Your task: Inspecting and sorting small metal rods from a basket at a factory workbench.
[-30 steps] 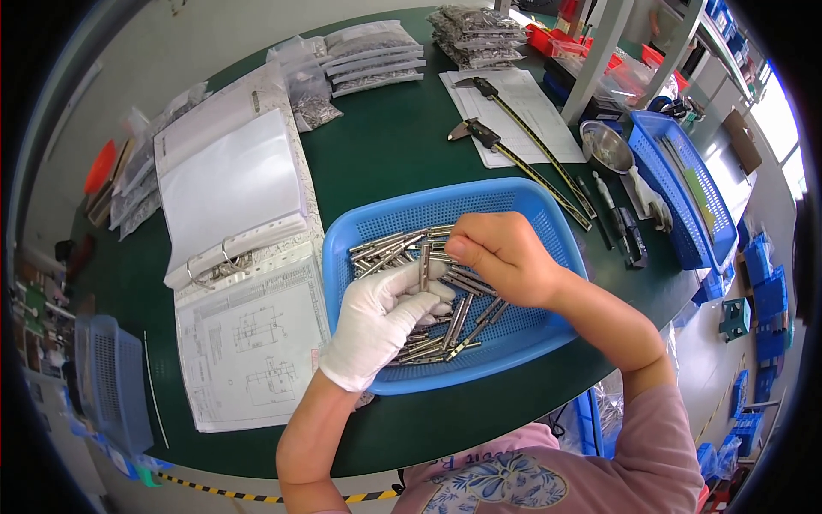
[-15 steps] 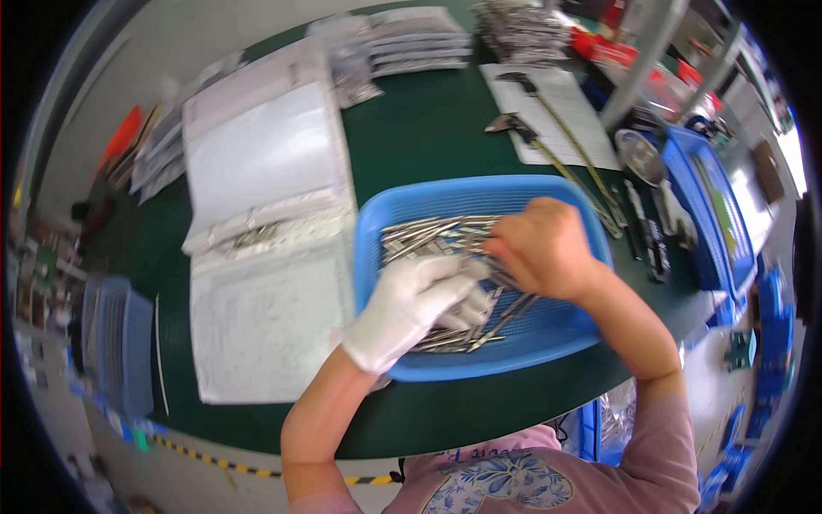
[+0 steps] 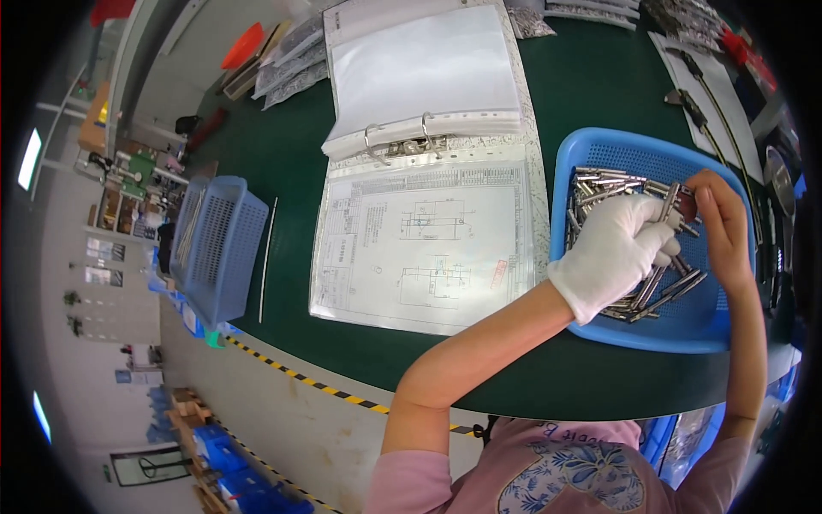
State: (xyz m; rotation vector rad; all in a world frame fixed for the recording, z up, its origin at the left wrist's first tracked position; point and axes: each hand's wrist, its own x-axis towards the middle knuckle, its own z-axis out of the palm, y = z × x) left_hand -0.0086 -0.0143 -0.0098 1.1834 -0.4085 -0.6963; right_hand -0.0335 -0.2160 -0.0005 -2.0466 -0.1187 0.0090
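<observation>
My left hand (image 3: 618, 250), in a white glove, is closed around a short silver metal rod (image 3: 671, 204) that stands up from the fingers. My bare right hand (image 3: 724, 224) is beside it, its fingers bent together close to the rod; whatever they pinch is hidden. Both hands are over a blue perforated plastic basket (image 3: 695, 336). Inside it lie many loose slim metal rods (image 3: 676, 287), in a jumble under and around the glove.
Left of the basket lies an open ring binder (image 3: 535, 163) with a technical drawing (image 3: 419, 248) in a clear sleeve. Calipers (image 3: 695, 116) rest on paper at the far right. Another blue basket (image 3: 231, 248) is at the table's left edge, near a thin rod (image 3: 268, 257).
The view has swung left, so the basket and hands appear farther right. My gloved hand has come up from among the rods and now shows one upright. My right hand stays close beside it.
</observation>
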